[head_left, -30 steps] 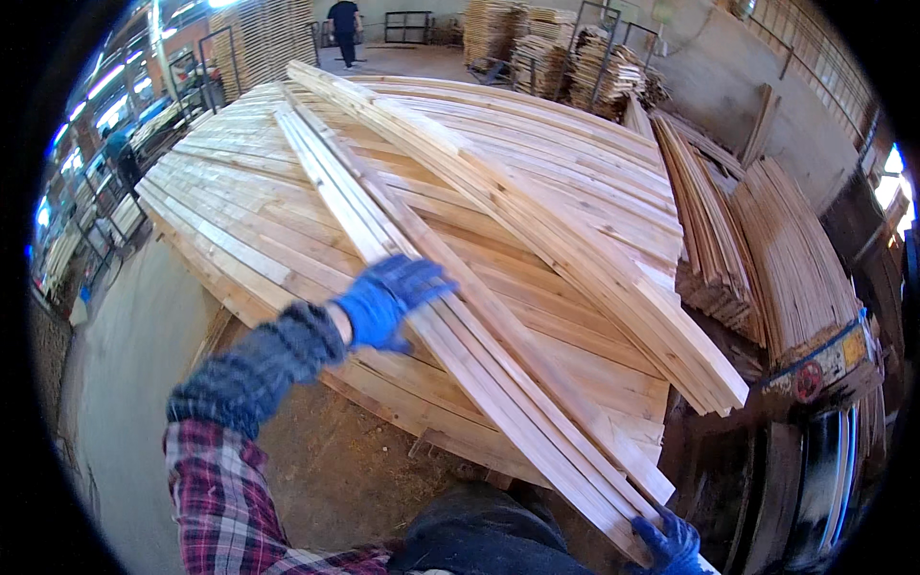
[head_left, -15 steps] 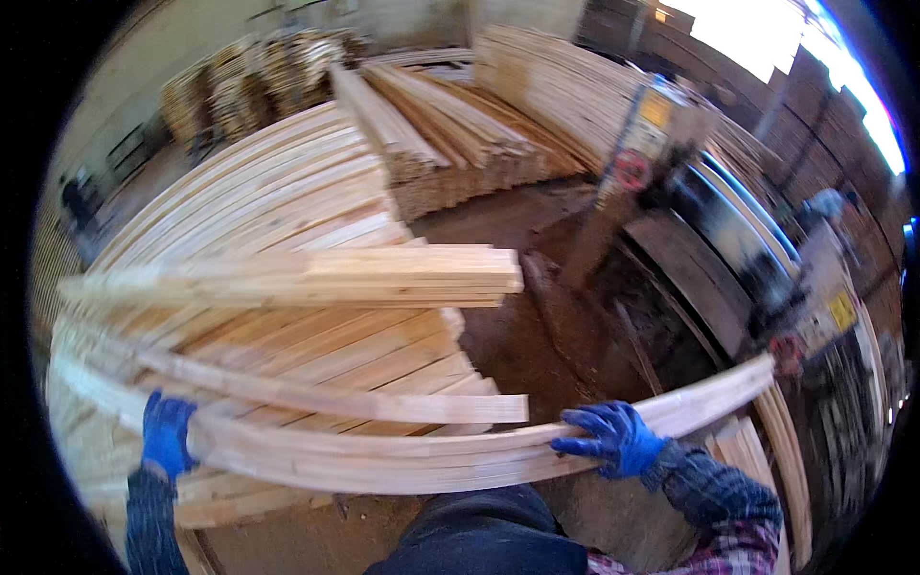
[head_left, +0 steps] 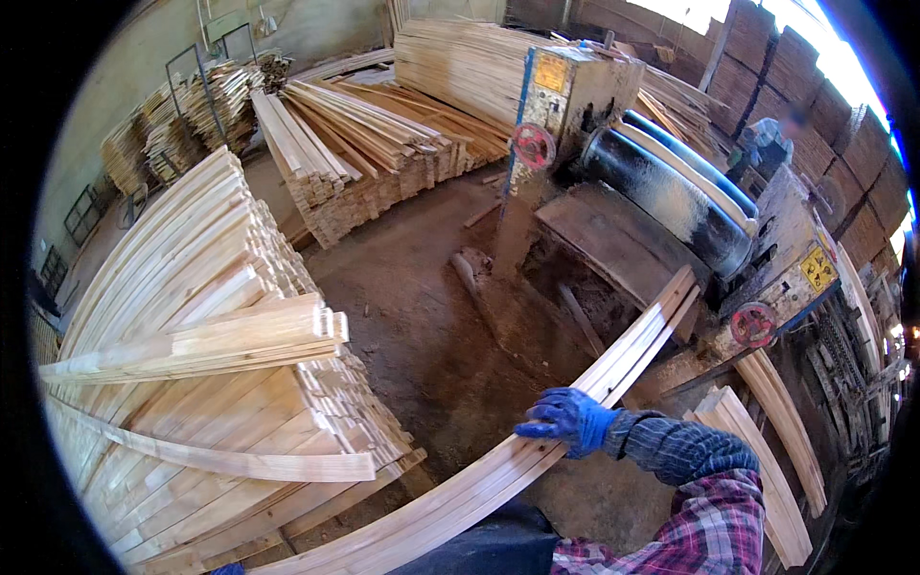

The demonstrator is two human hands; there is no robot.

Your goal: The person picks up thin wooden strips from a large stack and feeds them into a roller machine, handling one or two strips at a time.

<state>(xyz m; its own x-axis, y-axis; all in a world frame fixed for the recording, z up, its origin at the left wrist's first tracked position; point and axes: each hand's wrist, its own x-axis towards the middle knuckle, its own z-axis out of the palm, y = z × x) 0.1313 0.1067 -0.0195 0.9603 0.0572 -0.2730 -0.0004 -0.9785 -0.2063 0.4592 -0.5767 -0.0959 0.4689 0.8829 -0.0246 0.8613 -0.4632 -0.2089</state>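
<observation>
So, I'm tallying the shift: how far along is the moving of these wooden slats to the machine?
Done: the bundle of slats is off the big stack and swung round, its far end near the machine. In hand: the right hand, in a blue glove, grips the bundle partway along; the left hand shows only as a blue speck at the lower edge. Left: the bundle is not in the machine, and many slats remain stacked.

A big stack of pale wooden slats (head_left: 192, 316) fills the left, loose boards lying crosswise on top. Behind it, more heaped bundles of cut timber (head_left: 364, 144). On the right, a grimy sawmill machine with red handwheels (head_left: 671, 201), dark dirt floor (head_left: 431, 335) between them.
</observation>
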